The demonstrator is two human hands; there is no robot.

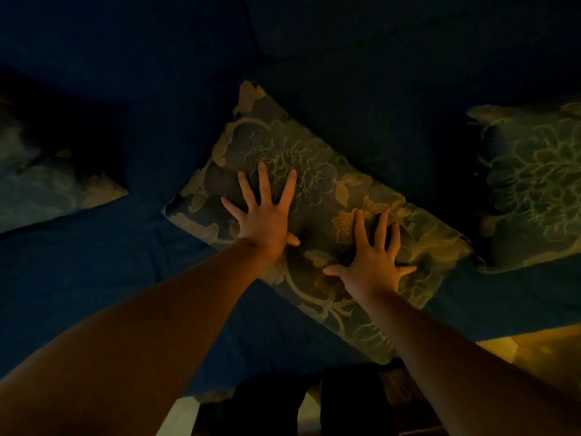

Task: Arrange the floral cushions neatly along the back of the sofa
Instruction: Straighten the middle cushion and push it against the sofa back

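A floral cushion [314,171] with a pale flower pattern lies flat and skewed on the dark blue sofa seat [94,278], one corner pointing at the backrest. My left hand [264,212] rests flat on its middle, fingers spread. Spread out in the same way, my right hand [374,256] presses the cushion's right half. A second floral cushion [534,184] leans at the right against the sofa back. A third cushion [47,184] lies at the left edge, partly in shadow.
The dark blue sofa backrest [345,58] fills the top of the view. The seat's front edge runs along the bottom, with a pale floor [550,350] at the lower right and dark shapes below the seat. The room is dim.
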